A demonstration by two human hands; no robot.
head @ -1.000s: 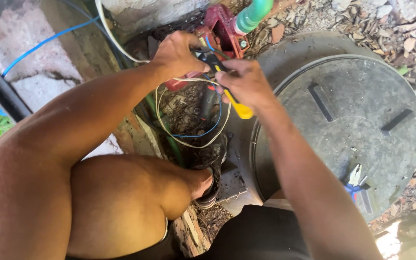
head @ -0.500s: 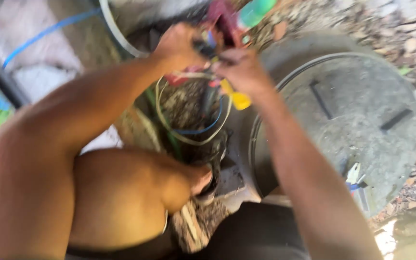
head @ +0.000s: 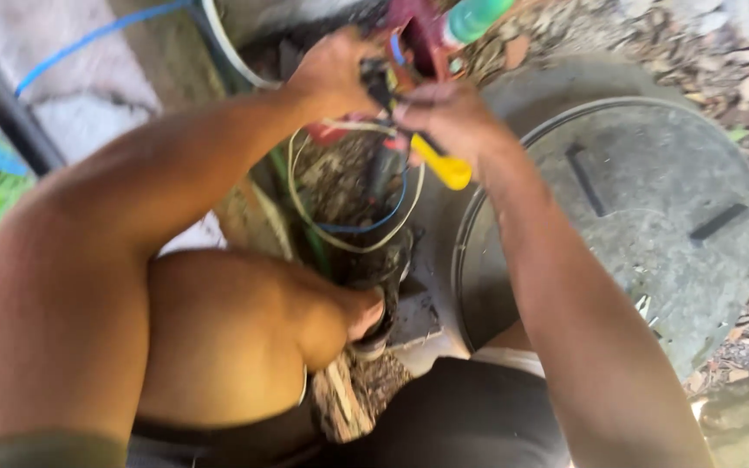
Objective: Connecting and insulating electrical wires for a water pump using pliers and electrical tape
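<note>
Far left: one black pipe [head: 6,117] runs diagonally past a patch of grass; one thin blue line [head: 88,35] crosses the pale stone beside it.
My left hand [head: 331,74]: closed around a small dark part at the top of the wire bundle; what exactly it grips is blurred and I cannot name it.
Wires: one pale loop [head: 305,204] hangs down from my hands, one blue wire [head: 383,221] curves inside it, one green cable [head: 283,186] runs down along the left edge. Red bits show near my left fingers; too smeared to count.
My right hand [head: 448,117]: closed on one yellow-handled screwdriver [head: 444,165], handle end pointing down and right below my fist; its tip is hidden between my two hands.
Position of work: the wire ends sit between both hands, at top centre, above a dirt-filled hole.
Above hands: one dark red fitting [head: 418,26] and one green tube [head: 474,17], both cut off by the top edge.
My knee [head: 244,338]: one, bent, below the loop; foot partly hidden.
Right: one round grey cover [head: 652,217] with two dark slots, lying flat, dry leaves around it. Small light object at its lower rim, unclear.
</note>
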